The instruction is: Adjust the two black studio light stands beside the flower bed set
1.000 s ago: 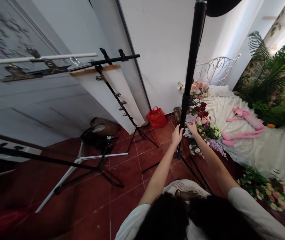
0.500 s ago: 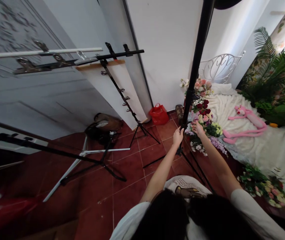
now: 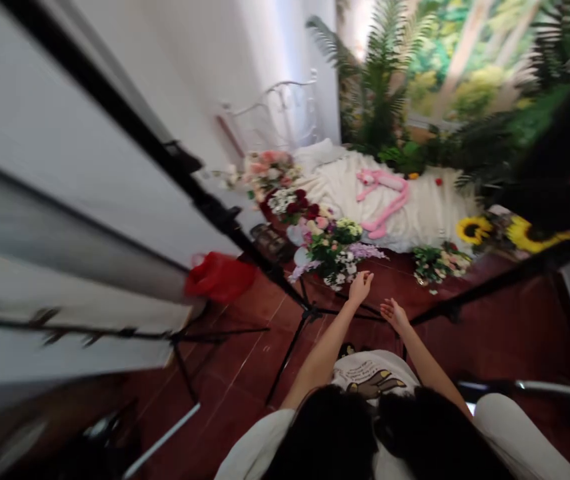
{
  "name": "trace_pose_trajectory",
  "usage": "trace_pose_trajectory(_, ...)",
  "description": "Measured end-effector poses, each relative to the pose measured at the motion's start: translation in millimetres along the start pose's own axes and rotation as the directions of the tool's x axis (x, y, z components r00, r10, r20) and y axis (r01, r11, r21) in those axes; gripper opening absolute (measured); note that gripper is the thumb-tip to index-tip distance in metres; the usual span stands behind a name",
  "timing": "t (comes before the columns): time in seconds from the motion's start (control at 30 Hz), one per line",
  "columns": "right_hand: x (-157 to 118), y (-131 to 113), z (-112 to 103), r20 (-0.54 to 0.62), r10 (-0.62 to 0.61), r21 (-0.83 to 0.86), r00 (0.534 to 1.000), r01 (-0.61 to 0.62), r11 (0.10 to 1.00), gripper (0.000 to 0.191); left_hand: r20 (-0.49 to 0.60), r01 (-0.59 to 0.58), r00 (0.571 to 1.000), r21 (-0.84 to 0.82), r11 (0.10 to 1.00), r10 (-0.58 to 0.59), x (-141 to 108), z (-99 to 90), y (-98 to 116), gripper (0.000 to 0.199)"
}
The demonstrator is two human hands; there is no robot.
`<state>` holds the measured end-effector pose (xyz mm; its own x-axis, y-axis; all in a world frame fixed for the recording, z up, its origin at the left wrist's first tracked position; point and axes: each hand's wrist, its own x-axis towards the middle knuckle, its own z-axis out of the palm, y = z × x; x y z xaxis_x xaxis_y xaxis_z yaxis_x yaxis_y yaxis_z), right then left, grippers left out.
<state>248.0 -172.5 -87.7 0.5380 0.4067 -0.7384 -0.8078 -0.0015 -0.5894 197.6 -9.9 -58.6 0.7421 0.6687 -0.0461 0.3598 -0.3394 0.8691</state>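
Observation:
My left hand (image 3: pixel 361 287) is held out in front of my body, just below the flower bunches (image 3: pixel 327 240), with its fingers loosely curled and nothing seen in them. To its right and slightly lower is my right hand (image 3: pixel 393 313), its fingers somewhat apart and holding nothing. Neither hand touches the black light stand (image 3: pixel 209 213), whose pole slants down on the left to its tripod legs. Some blur softens both hands.
A bed with a cream cover (image 3: pixel 425 210) holds a pink plush toy (image 3: pixel 389 193). Sunflowers (image 3: pixel 473 230) stand at its right. Another black stand (image 3: pixel 505 273) slants at the right. A red bag (image 3: pixel 222 277) and a clip stand (image 3: pixel 129 332) are on the left.
The view has turned right, shifting the stand, red bag and bed leftwards. My left hand has let go of the black pole, and both hands are now away from it.

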Motion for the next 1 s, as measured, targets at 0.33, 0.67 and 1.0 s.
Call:
trace_pose_trajectory(0.33,-82.4,-27.4,-111.4,-0.186,-0.167,0.529,0.968,0.242,0.814,0.026,0.511,-0.422,0.666,-0.342,0.839,0.544,-39.9,145.0,132.9,0.037)
trace_pose_trajectory(0.67,-116.0,-62.8,-125.5,0.071,-0.256,0.754,0.964,0.116,0.646,0.025,0.549,-0.396,0.688,-0.263,0.88,0.474,-47.3,164.7,150.2,0.035)
trace_pose_trajectory(1.0,-123.5,-75.8,-128.2,-0.371,-0.5,0.085,0.782,0.565,0.821,0.015,0.508,-0.416,0.72,-0.229,0.88,0.473,-49.4,170.9,145.0,0.039)
